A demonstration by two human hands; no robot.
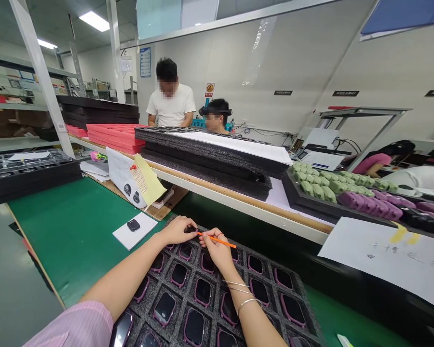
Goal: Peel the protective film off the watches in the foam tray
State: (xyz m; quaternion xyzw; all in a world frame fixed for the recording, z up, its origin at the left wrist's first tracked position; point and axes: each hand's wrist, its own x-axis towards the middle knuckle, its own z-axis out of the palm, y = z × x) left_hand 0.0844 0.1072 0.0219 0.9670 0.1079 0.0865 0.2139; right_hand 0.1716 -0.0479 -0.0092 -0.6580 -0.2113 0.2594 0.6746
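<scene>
My right hand (214,245) pinches a thin orange stick (222,241), its tip pointing left toward my other hand. My left hand (179,230) curls thumb and fingers around a small dark watch case (191,230) with a purplish edge, mostly hidden by the fingers. The stick's tip meets or nearly meets that case; contact is too small to make out. Under both hands lies a dark grey foam tray (211,315), its square pockets holding several purple-framed watch cases with black screens, such as one watch case (203,291) near the middle.
On the green table (58,226), a black watch case (133,225) rests on a white pad (135,236). A raised shelf (238,195) bears black foam trays (202,154), red foam (112,135), and green and purple pieces (369,206). Two people (170,101) are beyond it.
</scene>
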